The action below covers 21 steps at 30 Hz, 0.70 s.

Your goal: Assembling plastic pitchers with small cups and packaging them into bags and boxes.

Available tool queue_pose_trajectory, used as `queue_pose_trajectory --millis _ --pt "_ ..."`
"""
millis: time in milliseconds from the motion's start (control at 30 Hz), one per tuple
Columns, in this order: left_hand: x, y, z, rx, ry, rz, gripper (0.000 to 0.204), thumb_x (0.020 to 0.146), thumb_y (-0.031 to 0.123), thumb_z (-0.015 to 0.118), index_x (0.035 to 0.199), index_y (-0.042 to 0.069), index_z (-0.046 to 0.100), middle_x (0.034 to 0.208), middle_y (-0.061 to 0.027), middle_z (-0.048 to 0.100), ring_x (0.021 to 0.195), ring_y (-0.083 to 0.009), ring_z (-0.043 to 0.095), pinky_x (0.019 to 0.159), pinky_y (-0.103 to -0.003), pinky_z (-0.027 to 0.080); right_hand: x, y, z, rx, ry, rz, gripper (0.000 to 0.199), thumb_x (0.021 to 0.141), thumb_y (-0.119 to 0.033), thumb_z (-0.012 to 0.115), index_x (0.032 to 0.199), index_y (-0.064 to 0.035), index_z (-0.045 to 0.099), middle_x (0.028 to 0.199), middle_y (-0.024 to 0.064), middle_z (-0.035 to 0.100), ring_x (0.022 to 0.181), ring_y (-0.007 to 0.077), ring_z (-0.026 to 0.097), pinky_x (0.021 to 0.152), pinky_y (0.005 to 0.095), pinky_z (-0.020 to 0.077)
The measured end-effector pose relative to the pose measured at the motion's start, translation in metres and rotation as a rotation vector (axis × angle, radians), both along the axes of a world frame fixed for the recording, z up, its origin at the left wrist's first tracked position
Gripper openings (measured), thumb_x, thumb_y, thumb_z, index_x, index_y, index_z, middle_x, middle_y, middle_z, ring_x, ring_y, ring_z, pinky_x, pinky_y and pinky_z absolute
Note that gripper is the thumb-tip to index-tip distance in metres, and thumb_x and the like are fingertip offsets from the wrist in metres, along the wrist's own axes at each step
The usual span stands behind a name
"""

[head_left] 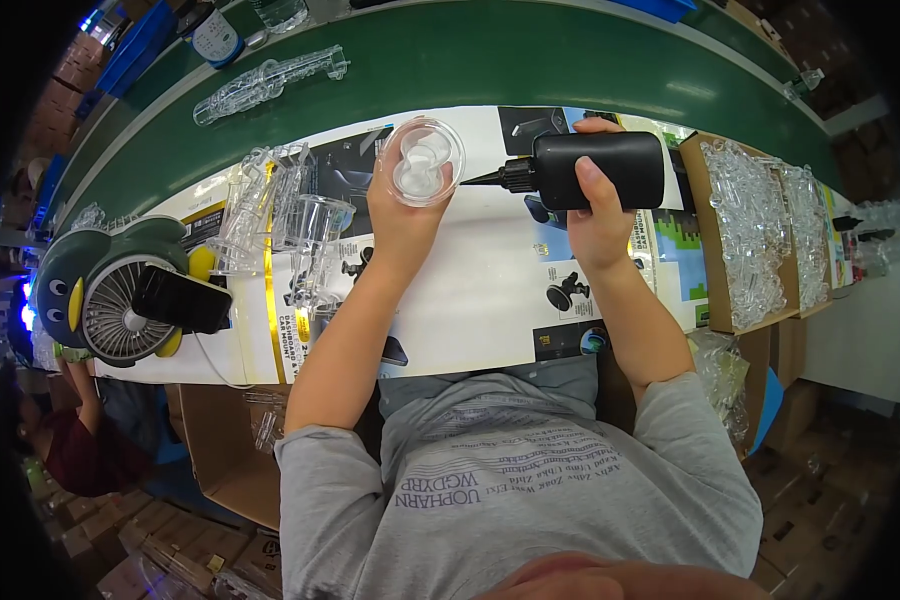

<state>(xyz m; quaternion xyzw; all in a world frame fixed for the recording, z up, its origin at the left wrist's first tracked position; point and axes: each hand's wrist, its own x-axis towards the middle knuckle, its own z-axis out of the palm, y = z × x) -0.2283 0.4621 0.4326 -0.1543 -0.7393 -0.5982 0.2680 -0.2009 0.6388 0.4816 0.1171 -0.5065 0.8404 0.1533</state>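
Observation:
My left hand point(402, 222) is wrapped round a clear round cup point(455, 150), its mouth facing up at me. White rounded shapes show inside it; whether they are part of the cup or lie within it I cannot make out. In my right hand point(598, 232) a black squeeze bottle point(625, 165) lies on its side, thumb across the front. The bottle's thin tapered nozzle point(510, 177) points left, and its tip meets or nearly meets the cup's right rim. Both hands are above the printed white sheet point(460, 320) that covers the table.
Several clear plastic pieces point(310, 220) stand left of my left hand. Further left are a penguin-shaped fan point(70, 275) and a phone point(182, 300). A cardboard box point(715, 235) of small clear parts stands at right. Beyond runs a green belt point(450, 60) carrying a clear glass-like piece point(270, 85).

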Motion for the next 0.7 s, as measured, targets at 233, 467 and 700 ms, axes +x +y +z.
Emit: queue_pose_trajectory --millis 233,467,700 --pt "0.0006 -0.0006 0.0005 0.004 0.003 -0.003 0.043 0.072 0.005 0.067 0.112 0.0 0.051 0.105 -0.0111 0.057 0.098 -0.0216 0.054 0.086 -0.03 0.041 0.0 0.0017 -0.0053 0.07 0.011 -0.003 0.033 0.076 -0.013 0.062 0.106 -0.0016 0.052 0.095 0.0074 0.055 0.081 0.01 0.054 0.073 0.0215 0.0456" --pt "0.0001 -0.0012 -0.0004 -0.018 0.009 0.001 0.043 0.072 0.005 0.068 0.111 0.001 0.051 0.105 -0.0112 0.057 0.097 -0.0219 0.054 0.086 -0.03 0.041 0.0002 0.0013 -0.0047 0.109 0.022 -0.015 0.032 0.076 -0.013 0.062 0.104 -0.0016 0.053 0.093 0.0073 0.055 0.079 0.01 0.054 0.071 0.0217 0.046" --pt "0.0005 0.0007 0.0013 -0.032 0.018 0.01 0.042 0.072 0.004 0.067 0.111 0.001 0.051 0.106 -0.0113 0.056 0.098 -0.022 0.054 0.086 -0.03 0.041 -0.0012 0.0032 -0.0065 0.104 0.025 -0.023 0.032 0.076 -0.013 0.062 0.105 -0.002 0.052 0.093 0.0072 0.055 0.08 0.0098 0.054 0.072 0.0213 0.046"
